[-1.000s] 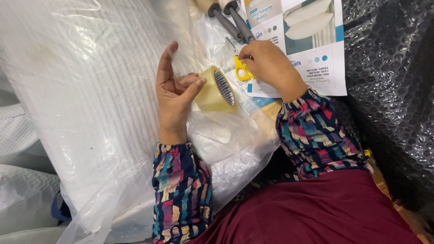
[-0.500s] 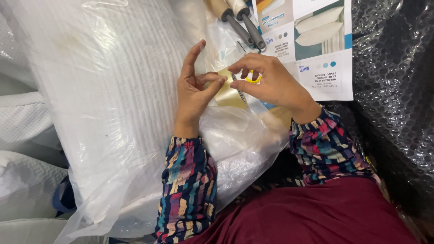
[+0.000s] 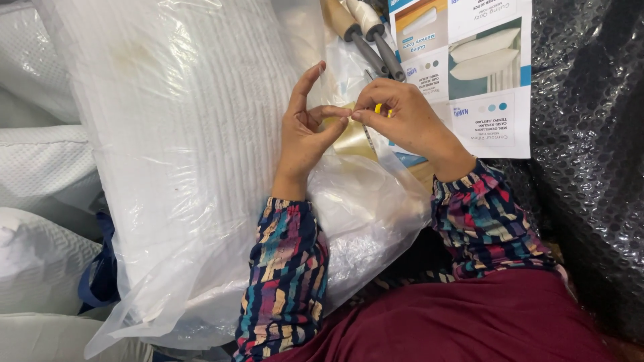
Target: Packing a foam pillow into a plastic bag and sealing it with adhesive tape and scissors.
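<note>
Head view: your hands work over a white pillow in a clear plastic bag that fills the left and centre. More white pillows crowd the left edge, black bubble wrap the right. A printed sheet lies top right, two tools with pale handles just left of it. Free room is tight, mostly above the bag's flat face.

Your left hand is half open: index finger raised, thumb and middle finger pinched on the tape roll. Your right hand is curled, fingertips pinching the roll's near edge, touching the left fingertips. Something yellow shows under the right fingers; can't tell what it is.

Roll sits between both hands, above the bag's crumpled right end. Both wrists are bent inward, forearms in patterned sleeves angling up from your lap.
</note>
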